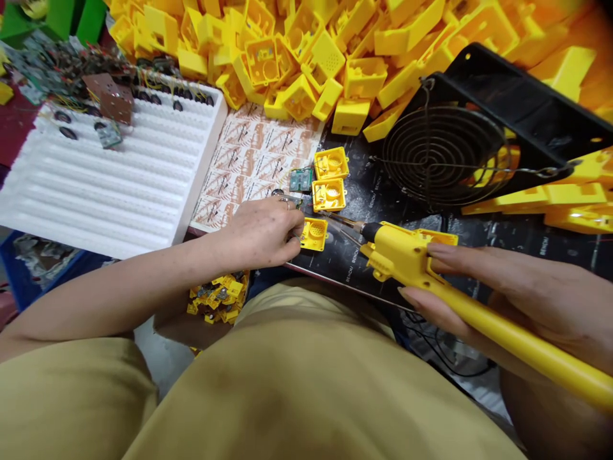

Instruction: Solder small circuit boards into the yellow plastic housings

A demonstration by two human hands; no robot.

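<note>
Head view: right hand (536, 300) grips a yellow tool (407, 262), seemingly a screwdriver; left hand (261, 233) beside a yellow case (313, 234), grip unclear.

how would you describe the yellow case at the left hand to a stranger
Find the black fan with its round wire guard, then look left to three small open yellow cases. Yours is the lowest case, at the fingertips of the left hand; the other two cases sit higher, beside a green circuit board.

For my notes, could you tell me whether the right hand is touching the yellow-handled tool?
Touching: the head view shows the right hand gripping the yellow-handled tool.
</note>
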